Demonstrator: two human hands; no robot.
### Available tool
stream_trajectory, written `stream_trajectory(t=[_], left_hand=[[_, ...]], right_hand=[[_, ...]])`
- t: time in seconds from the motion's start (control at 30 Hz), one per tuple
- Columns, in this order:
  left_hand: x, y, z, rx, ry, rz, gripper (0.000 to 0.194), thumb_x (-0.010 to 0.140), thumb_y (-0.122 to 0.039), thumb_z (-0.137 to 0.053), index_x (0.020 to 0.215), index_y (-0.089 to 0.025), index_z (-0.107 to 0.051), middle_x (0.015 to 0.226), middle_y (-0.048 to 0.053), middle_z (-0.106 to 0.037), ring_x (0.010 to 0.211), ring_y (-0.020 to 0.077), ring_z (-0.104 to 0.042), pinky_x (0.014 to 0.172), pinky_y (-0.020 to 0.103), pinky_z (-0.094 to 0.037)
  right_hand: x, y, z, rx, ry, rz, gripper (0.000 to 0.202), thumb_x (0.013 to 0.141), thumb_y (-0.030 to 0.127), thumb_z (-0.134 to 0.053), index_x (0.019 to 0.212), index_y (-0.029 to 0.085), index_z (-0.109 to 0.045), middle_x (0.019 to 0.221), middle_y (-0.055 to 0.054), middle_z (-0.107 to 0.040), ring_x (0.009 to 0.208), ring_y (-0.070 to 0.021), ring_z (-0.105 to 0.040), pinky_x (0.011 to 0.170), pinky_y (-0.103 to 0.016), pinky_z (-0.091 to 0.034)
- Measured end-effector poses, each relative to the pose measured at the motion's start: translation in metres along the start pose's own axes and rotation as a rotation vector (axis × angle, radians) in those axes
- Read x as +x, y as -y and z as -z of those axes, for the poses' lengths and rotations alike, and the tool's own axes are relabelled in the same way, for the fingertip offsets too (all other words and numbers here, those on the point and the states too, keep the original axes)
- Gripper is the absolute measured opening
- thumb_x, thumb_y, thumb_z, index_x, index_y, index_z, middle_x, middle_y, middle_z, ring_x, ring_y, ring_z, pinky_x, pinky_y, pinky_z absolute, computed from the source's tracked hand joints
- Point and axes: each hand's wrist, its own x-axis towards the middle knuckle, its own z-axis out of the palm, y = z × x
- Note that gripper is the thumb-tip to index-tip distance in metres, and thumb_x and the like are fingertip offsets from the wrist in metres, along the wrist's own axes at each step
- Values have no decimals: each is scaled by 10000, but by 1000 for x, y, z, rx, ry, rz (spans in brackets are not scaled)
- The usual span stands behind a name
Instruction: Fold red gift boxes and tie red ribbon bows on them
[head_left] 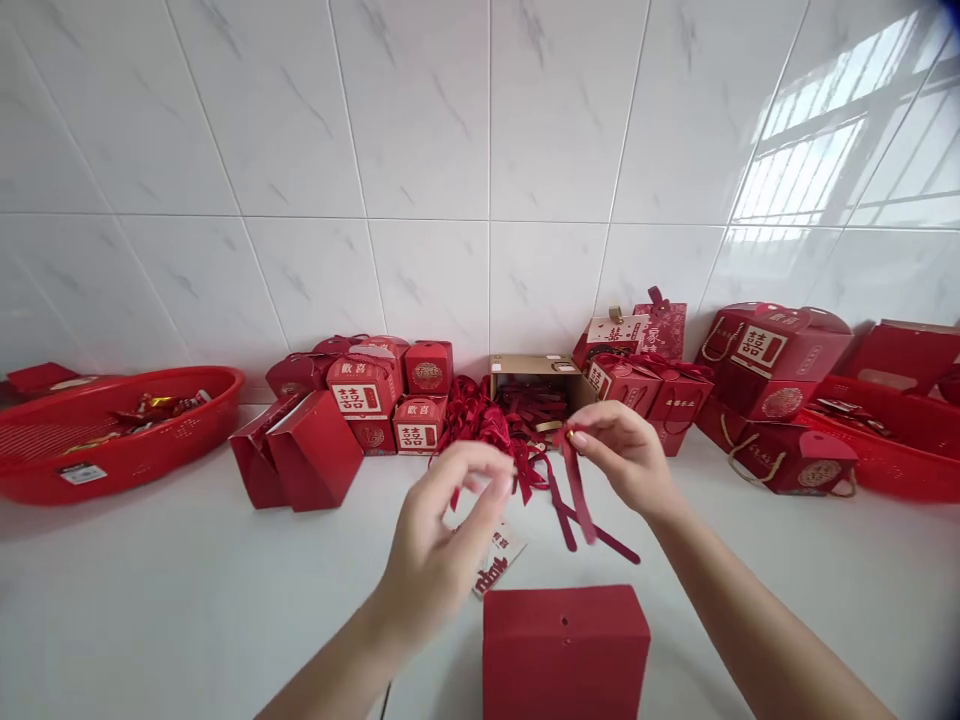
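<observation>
My right hand (622, 455) pinches a dark red strap (576, 490) by its upper end, where a small gold stud shows. The strap hangs over the table, above more dark red strips (600, 535) lying crossed on the white surface. To the left, my left hand (442, 540) is raised with thumb and fingertips together; a small dark bit shows at the tips, too small to make out. Below and between both hands stands a plain red box (565, 650) with a small hole near its top edge. A printed card (499, 560) lies partly behind my left hand.
Red ribbon bows (480, 415) are heaped beside an open cardboard box (536, 366) of dark red strips. Decorated gift boxes (364, 395) stand left, with more stacked boxes (772, 350) right. Red plastic baskets (172, 440) sit at both sides, before a tiled wall (427, 270).
</observation>
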Motion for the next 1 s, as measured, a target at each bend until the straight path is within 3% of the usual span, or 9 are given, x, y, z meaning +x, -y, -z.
stream_trajectory(t=[0.07, 0.17, 0.23, 0.53, 0.73, 0.83, 1.0], left_hand=[[13, -18, -2, 71, -10, 16, 129, 940, -300, -554, 934, -225, -658, 917, 6, -672, 897, 150, -611, 838, 260, -451], [15, -34, -11, 64, 123, 1, 164, 941, -262, -553, 1037, -238, -684, 957, -5, -697, 894, 135, -632, 809, 239, -479], [8, -40, -14, 52, 232, -32, 220, 956, -236, -524, 1101, -267, -687, 944, -19, -708, 870, 124, -643, 783, 227, -497], [-7, -48, 0, 245, 309, -271, 336, 904, -52, -507, 1129, -244, -667, 934, 4, -697, 858, 135, -634, 773, 247, -519], [-23, -53, -5, 509, 296, -480, 230, 884, -17, -476, 908, -158, -657, 775, 37, -660, 743, 174, -604, 671, 299, -493], [-35, -56, -11, 601, 315, -529, 264, 863, 10, -426, 865, -158, -629, 732, 40, -643, 699, 188, -579, 664, 332, -464], [-40, -65, -19, 632, 532, -473, 221, 822, -30, -428, 778, -208, -552, 678, 18, -599, 632, 176, -541, 637, 313, -431]], right_hand=[[-9, 28, -1, -11, 182, 226, 51, 893, 228, -619, 851, 211, -644, 814, -34, -667, 738, -145, -641, 614, -268, -536], [-17, 56, -2, -85, 382, 538, 265, 921, 12, -451, 938, 188, -649, 889, -64, -638, 766, -127, -641, 608, -241, -529], [-21, 67, -1, -123, 419, 595, 288, 896, -38, -453, 940, 167, -650, 903, -70, -614, 783, -124, -640, 613, -228, -527], [-34, 82, 5, -180, 513, 511, 296, 870, -57, -481, 950, 154, -672, 915, -83, -649, 780, -115, -635, 640, -215, -528], [-49, 102, 9, -302, 573, 457, 323, 842, -51, -503, 1014, 158, -678, 955, -88, -684, 776, -123, -623, 669, -225, -508], [-65, 119, 12, -415, 613, 421, 244, 918, 59, -495, 1062, 167, -660, 909, -87, -686, 716, -140, -579, 647, -263, -492], [-87, 142, 16, -524, 644, 288, 164, 981, 226, -484, 1012, 182, -639, 758, -66, -651, 663, -159, -550, 612, -277, -482]])
